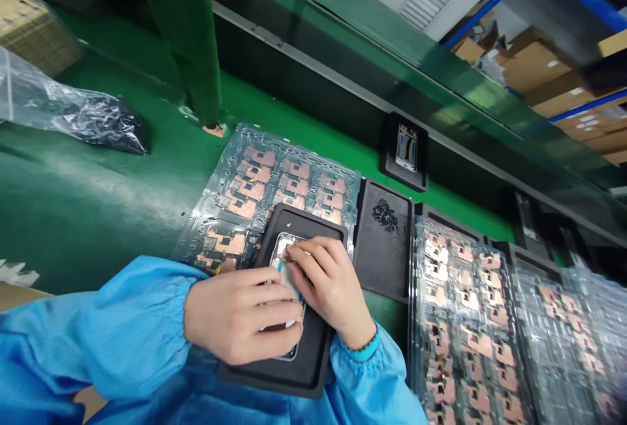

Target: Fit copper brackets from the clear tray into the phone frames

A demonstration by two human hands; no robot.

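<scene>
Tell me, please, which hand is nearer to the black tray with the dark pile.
Right. The right hand, near the top of the phone frame, is just left of that black tray in the picture; the left hand is farther left, across the frame.

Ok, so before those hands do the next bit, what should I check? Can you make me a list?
1. Phone frame lying in the black tray: ok.
2. Left hand on the frame: ok.
3. Right hand at the frame's far end: ok.
4. Whatever is under the right fingertips sitting properly: cannot tell, fingers hide it.
5. Black tray kept off the clear plastic tray: not ok, it overlaps it in view.
</scene>
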